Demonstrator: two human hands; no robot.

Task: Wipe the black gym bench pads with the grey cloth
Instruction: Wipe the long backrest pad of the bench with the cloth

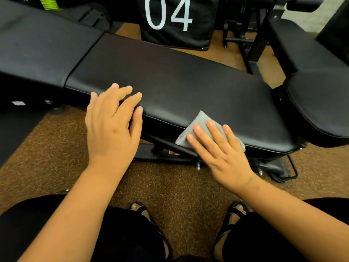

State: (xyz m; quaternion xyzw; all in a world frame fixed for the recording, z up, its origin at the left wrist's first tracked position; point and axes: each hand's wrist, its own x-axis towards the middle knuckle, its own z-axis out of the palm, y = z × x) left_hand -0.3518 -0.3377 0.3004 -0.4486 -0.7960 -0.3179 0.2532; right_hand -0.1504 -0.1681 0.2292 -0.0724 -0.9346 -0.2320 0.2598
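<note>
A long black bench pad runs across the middle of the view, with a second black pad joined at its left end. My right hand lies flat with fingers spread on a folded grey cloth, pressing it against the near edge of the long pad. My left hand rests open on the pad's near edge further left, fingers apart and holding nothing.
Another black padded seat stands at the right, with a further bench behind it. A black box marked 04 sits behind the bench. The bench's metal frame and feet stand on brown speckled floor. My sandalled feet are below.
</note>
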